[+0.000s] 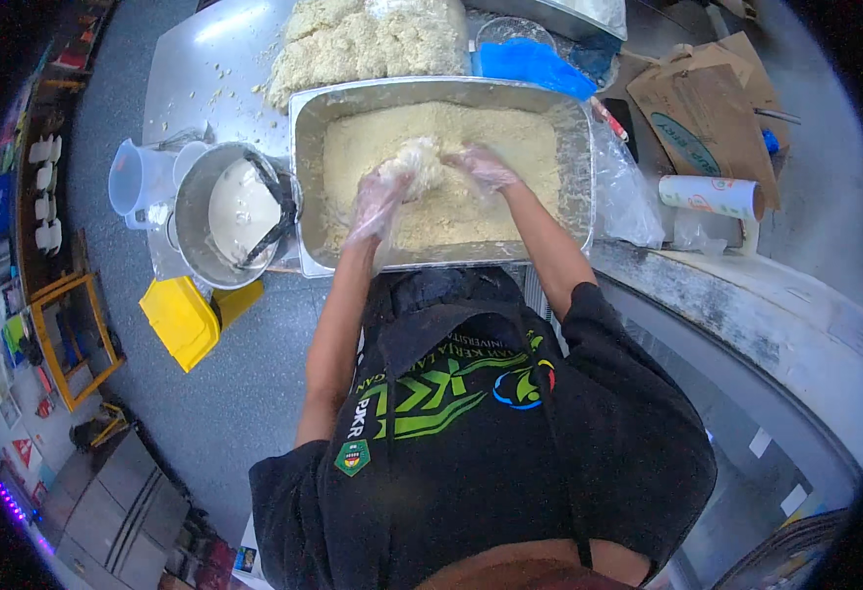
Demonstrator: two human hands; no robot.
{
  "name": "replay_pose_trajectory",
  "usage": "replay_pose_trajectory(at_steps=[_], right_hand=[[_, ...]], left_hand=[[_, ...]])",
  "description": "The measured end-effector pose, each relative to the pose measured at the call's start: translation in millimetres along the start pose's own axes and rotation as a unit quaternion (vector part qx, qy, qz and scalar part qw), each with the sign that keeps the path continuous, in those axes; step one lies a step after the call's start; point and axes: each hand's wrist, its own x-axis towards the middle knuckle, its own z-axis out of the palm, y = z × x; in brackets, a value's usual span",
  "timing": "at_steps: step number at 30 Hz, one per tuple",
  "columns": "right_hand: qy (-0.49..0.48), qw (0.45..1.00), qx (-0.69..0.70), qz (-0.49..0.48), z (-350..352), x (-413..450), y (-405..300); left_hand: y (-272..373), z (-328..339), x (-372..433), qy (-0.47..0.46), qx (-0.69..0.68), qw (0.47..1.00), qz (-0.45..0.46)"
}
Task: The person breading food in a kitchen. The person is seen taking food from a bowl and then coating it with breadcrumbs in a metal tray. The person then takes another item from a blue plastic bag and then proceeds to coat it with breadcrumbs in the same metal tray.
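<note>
A deep metal pan (pixel 442 85) with a bed of pale yellow crumbs (pixel 505 133) lies in front of me. Both my hands wear thin clear plastic gloves and work inside it. My left hand (pixel 383 195) grips a whitish, crumb-covered lump (pixel 420 164) over the middle of the crumbs. To its right, my right hand (pixel 484 169) is low over the crumbs with its fingers pointing at the lump. Those fingers are blurred, and whether they hold crumbs cannot be made out.
Left of the pan, a round metal pot (pixel 188 221) contains white liquid (pixel 236 206) and a black-handled utensil (pixel 273 192). A translucent pitcher (pixel 133 181) stands beyond it. Crumb-coated pieces (pixel 372 37) are piled behind the pan. Rightward are a blue bag (pixel 535 66), clear plastic (pixel 627 199) and cardboard (pixel 719 125).
</note>
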Motion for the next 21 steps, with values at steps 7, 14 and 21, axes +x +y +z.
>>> replay_pose_trajectory(at_steps=[7, 14, 21], right_hand=[[0.015, 0.991, -0.033, -0.128, -33, -51, -91], [0.009, 0.798, 0.591, 0.115, 10, -89, -126], [-0.098, 0.750, 0.654, 0.004, -40, -29, -128]], left_hand=[[-50, 2, 23, 0.034, 0.093, 0.989, -0.114], [-7, 30, -24, -0.003, 0.297, 0.941, 0.159], [94, -13, -68, -0.025, 0.286, 0.943, 0.171]])
